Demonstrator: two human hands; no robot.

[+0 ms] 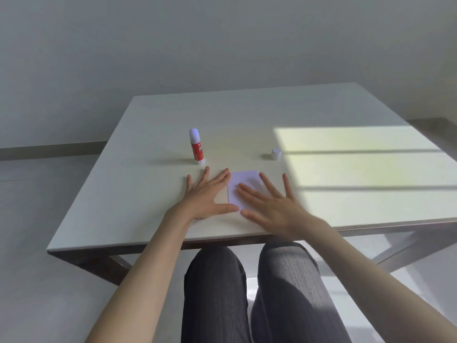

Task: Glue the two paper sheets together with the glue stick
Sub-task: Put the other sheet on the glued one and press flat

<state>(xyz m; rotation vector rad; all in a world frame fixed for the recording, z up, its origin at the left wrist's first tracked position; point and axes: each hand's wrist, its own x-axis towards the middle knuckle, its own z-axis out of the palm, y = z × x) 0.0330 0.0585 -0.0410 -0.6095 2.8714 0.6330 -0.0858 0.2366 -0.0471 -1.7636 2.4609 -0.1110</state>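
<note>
Both hands flat, fingers spread: L hand (206, 196) beside paper (244, 188), R hand (269, 206) on it; glue stick (196, 147) upright, uncapped.

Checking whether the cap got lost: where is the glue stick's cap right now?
In the head view the cap sits on the table, right of the upright glue stick and beyond the right hand, at the sunlit patch's edge.
</note>
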